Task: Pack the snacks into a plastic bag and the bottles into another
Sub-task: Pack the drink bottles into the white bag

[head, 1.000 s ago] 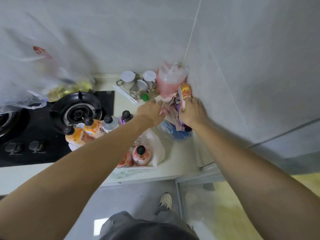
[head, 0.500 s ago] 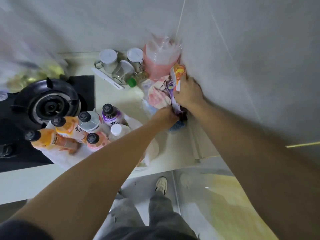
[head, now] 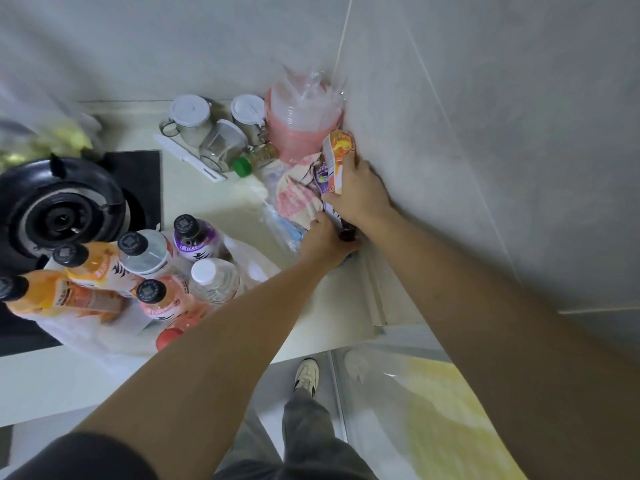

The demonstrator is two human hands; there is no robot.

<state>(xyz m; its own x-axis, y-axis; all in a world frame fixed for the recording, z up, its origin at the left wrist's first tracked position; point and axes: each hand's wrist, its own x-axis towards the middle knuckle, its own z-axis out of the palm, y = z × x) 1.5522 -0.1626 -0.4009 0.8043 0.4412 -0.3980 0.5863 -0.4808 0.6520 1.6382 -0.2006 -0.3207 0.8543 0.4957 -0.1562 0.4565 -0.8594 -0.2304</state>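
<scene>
Snack packets (head: 330, 168) are bunching in the counter's right back corner, the right hand (head: 360, 192) clamping them and the left hand (head: 320, 237) gripping the clear bag (head: 280, 226); slippery packets risk sliding out.

Right hand (head: 360, 195) grips orange snack packet (head: 337, 150) at wall; left hand (head: 323, 239) grips packets below; bottles (head: 138, 271) stand on white bag.

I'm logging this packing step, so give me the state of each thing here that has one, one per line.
right hand: grips the orange snack packet, upright against the wall
left hand: fingers curled on the snack bag, among the packets
snack bag: open, partly filled
bottles: capped, upright, grouped on a white bag
jars: lids on
stove burner: no flame seen
</scene>
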